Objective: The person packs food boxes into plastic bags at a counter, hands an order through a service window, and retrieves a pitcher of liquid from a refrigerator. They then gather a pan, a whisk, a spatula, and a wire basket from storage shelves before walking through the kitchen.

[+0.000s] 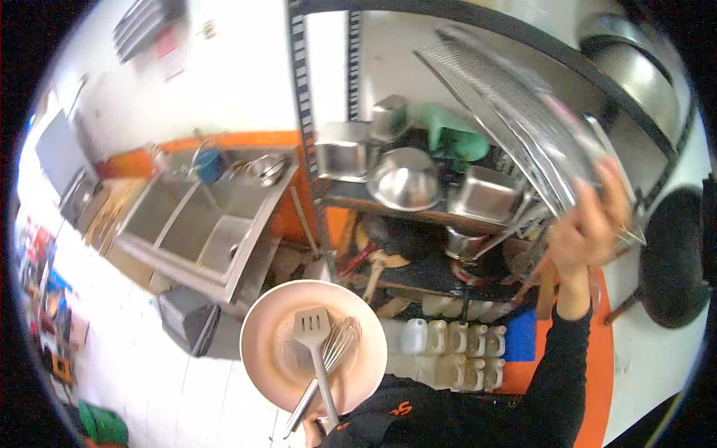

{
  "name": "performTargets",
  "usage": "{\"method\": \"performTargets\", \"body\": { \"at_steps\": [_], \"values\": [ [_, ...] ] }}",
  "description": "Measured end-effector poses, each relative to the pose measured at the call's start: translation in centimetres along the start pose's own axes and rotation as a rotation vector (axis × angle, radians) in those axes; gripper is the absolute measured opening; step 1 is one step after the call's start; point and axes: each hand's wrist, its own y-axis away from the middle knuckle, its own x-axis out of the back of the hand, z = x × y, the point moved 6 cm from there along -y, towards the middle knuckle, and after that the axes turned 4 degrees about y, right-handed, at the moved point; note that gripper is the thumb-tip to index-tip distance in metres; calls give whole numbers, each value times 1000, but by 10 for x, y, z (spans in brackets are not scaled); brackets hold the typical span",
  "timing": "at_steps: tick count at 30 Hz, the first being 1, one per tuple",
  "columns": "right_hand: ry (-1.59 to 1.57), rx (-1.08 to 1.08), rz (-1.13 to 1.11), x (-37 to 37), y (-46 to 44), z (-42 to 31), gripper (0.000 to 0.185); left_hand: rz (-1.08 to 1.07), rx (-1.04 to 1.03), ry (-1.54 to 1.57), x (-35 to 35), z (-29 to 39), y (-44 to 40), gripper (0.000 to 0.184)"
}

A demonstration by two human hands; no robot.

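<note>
A frying pan with a light pinkish inside is held low in front of me. My left hand, partly hidden below its rim, is closed around the handle area. Inside the pan lie a grey slotted spatula and a wire whisk, their handles crossing over the near rim. My right hand is raised at the shelf on the right, fingers apart and blurred. It is at the edge of a leaning stack of metal wire racks; whether it presses on them I cannot tell.
Shelving holds a steel bowl, metal containers and green containers. Several jugs stand below. A sink is to the left, above a dark bin. A dark pan hangs at right.
</note>
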Motion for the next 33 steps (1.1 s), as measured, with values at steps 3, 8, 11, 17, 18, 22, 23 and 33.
{"method": "performTargets", "body": {
  "at_steps": [3,8,11,17,18,22,23,33],
  "values": [
    [-429,-317,392,39,-3,-29,38,108,-106,-69,-6,54,41,19],
    [-883,-780,277,15,10,-93,49,228,9,178,67,95,75,18],
    [-1223,-844,181,-14,3,-172,50,367,-58,210,161,99,83,18],
    [-1573,-931,20,-44,-38,-329,57,447,-141,358,255,143,120,19],
    [-1597,-952,7,-51,-41,-351,59,471,-141,381,258,159,132,19],
    [-1751,-971,-93,-48,-68,-438,61,524,-266,426,317,180,141,23],
    [-1787,-960,-98,-50,-76,-464,61,498,-202,535,344,172,130,25],
    [-1878,-934,-93,-66,-155,-730,57,560,-243,457,505,321,144,26]
  ]
}}
